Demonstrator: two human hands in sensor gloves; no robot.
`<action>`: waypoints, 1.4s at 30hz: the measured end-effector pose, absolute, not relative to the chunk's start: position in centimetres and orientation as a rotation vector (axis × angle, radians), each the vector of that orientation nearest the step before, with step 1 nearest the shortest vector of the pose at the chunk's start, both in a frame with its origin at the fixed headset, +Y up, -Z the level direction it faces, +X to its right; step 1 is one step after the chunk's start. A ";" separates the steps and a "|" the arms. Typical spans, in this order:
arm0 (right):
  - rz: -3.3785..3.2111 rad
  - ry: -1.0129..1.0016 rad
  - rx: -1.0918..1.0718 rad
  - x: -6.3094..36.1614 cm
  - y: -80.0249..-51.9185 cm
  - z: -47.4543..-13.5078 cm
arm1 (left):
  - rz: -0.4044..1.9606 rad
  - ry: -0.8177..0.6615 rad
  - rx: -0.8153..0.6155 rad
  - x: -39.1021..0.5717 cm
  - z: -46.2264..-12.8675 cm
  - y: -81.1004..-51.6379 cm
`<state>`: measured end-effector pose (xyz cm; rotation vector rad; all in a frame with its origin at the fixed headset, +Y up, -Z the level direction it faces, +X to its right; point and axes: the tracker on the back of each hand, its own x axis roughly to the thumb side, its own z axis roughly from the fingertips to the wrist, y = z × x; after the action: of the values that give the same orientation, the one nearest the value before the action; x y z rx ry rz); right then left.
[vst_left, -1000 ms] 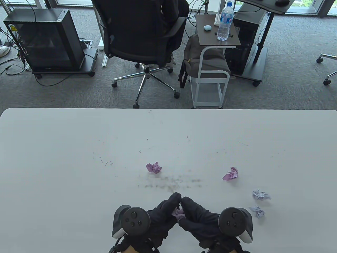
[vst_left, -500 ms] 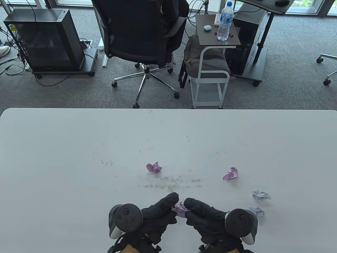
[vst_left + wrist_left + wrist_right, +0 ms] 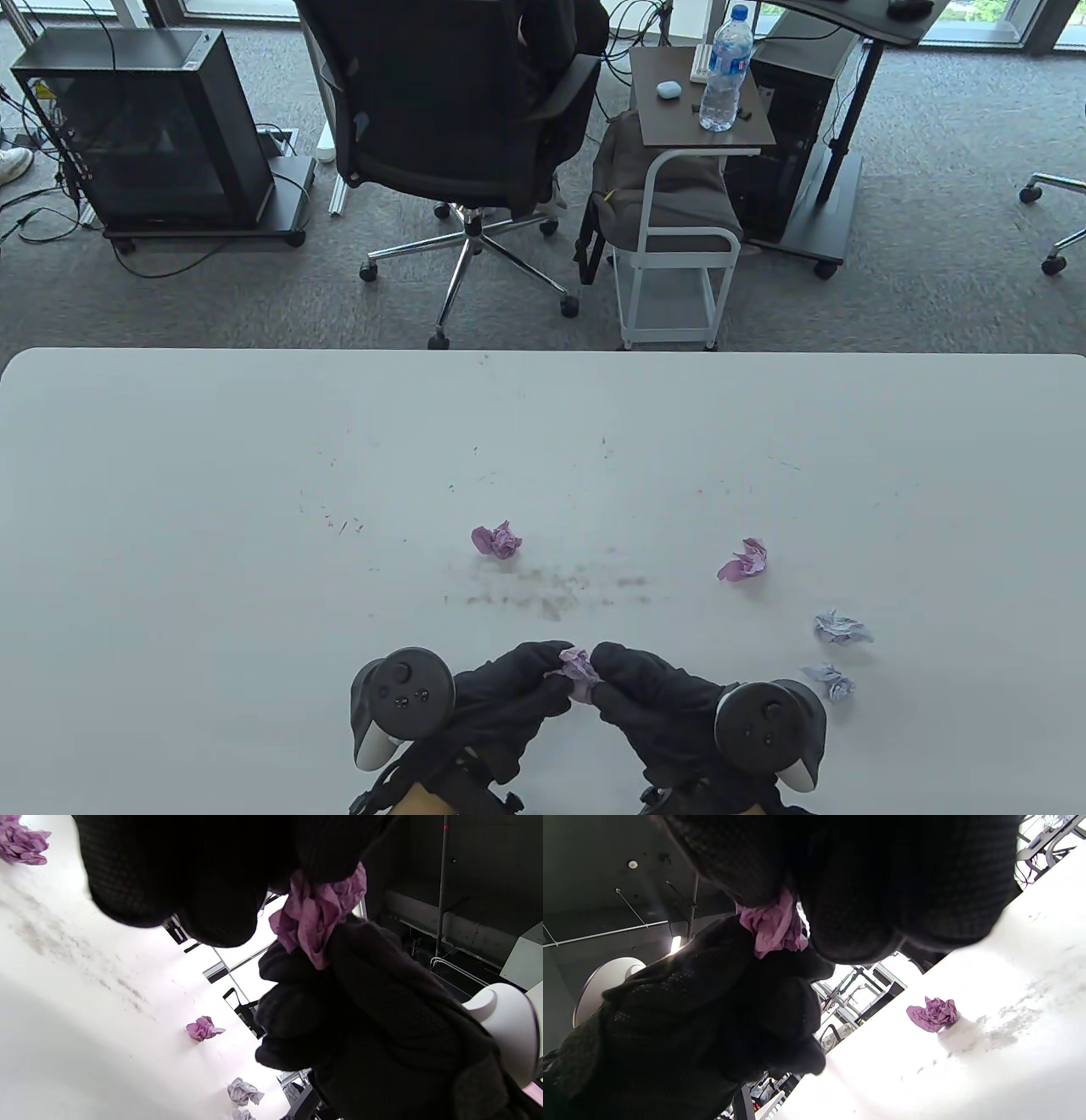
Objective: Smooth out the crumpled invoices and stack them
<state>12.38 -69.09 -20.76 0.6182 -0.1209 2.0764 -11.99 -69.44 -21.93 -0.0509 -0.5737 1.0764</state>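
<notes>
The table view looks steeply down over the white bench (image 3: 254, 475) toward the office floor beyond. Both wrist views sit close under the fingers (image 3: 220, 912), tilted, sharing the held pink wad (image 3: 774, 927).

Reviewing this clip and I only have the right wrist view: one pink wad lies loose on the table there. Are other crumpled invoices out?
Observer: Yes. The table view shows a second loose pink wad further right.
Operator: Any other colours?
Observer: Two whitish wads lie near the right hand.
Operator: Is the held one off the table?
Observer: The left wrist view shows the held pink wad pinched between both hands, with the left hand on it too, lifted clear.
</notes>
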 end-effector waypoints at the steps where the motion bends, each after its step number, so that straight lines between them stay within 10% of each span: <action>1: 2.071 -0.052 0.623 12.5 -69.2 -20.9 | 1.044 -0.581 -0.021 -12.0 -21.8 -69.3; 9: 1.897 0.098 0.708 12.8 -69.7 -21.5 | 0.834 -0.664 0.048 -10.9 -21.0 -68.4; 24: 1.907 -0.210 0.452 14.3 -69.1 -21.2 | 0.944 -0.577 0.118 -11.8 -21.2 -68.6; 30: 1.987 -0.298 0.397 13.7 -68.9 -20.8 | 1.172 -0.637 -0.239 -11.2 -21.7 -70.5; 34: 1.913 -0.277 0.335 12.6 -69.1 -20.2 | 0.909 -0.693 -0.150 -9.5 -21.2 -70.2; 42: 1.946 -0.206 0.350 12.8 -69.4 -20.5 | 1.147 -0.608 -0.061 -10.5 -21.6 -70.1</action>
<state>12.79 -69.38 -20.53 0.3504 -0.2059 1.9456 -10.48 -70.14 -21.63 -0.0609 -0.6084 1.1469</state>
